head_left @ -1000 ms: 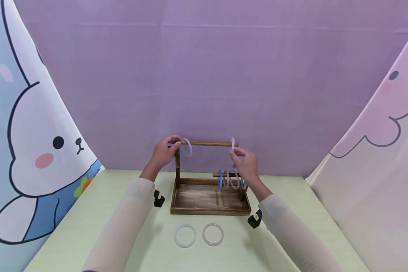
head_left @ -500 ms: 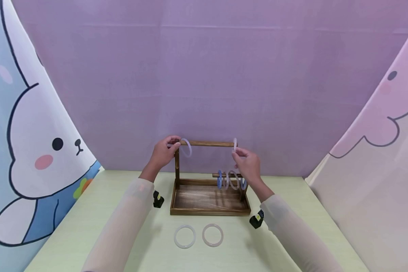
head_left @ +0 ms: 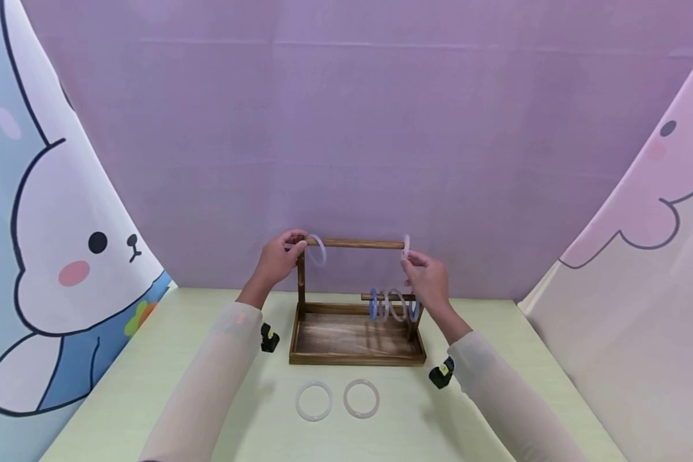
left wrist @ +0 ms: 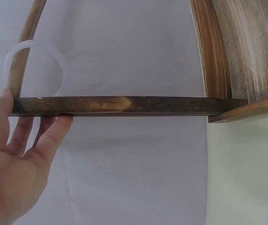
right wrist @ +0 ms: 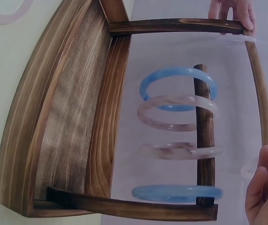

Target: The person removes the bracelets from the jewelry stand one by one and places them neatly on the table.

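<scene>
My left hand (head_left: 277,260) grips the upper left corner of a wooden bangle rack (head_left: 358,360), thumb and fingers on either side of the post (left wrist: 124,106). Close beside it, a pale lilac bangle (head_left: 325,254) hangs on the top bar (head_left: 358,244). At the bar's right tip, my right hand (head_left: 428,279) pinches another pale bangle (head_left: 407,241) by its lower edge; the bangle is seen nearly edge-on. Below, a shorter peg (right wrist: 204,126) carries two blue bangles, one at the free end (right wrist: 171,71) and one by the post (right wrist: 176,192), with two mottled pinkish ones between.
Two more pale bangles, a whitish one (head_left: 298,401) and a pinkish one (head_left: 345,398), lie flat on the light table in front of the rack's tray. A purple cloth (head_left: 346,141) hangs behind, with cartoon-printed cloths on both sides. Black wrist cameras (head_left: 269,338) sit below the sleeves.
My right hand has moved right with its bangle, from a little inside the top bar's right end out to the tip. The left hand and the rack stay still.
</scene>
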{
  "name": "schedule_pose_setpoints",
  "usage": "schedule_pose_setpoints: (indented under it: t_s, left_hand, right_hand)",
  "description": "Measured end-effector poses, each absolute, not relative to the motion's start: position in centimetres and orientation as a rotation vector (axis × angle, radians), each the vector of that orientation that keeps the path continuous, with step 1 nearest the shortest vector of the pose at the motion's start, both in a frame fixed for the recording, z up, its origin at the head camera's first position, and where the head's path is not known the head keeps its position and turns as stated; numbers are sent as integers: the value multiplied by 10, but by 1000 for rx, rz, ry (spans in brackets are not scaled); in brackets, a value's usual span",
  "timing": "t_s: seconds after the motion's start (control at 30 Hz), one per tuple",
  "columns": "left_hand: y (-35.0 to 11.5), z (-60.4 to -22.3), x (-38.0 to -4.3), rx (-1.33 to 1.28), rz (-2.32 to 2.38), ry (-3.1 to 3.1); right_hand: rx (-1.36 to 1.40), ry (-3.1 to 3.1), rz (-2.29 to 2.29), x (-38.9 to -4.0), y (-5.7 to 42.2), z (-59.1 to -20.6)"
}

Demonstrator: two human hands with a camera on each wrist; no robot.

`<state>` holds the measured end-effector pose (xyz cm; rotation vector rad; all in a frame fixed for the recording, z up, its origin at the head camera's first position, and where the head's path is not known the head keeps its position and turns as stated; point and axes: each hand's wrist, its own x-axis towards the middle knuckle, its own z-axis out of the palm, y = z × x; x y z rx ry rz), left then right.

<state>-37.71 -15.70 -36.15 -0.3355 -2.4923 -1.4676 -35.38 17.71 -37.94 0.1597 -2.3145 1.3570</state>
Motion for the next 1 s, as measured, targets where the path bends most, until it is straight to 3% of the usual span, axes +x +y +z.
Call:
schedule_pose_setpoints:
  t_s: [1.0]
  left_hand:
    - [-155, -362, -375, -324, -1460, -2498]
  right_hand:
    - [245, -2246, 1326, -343, 200, -387]
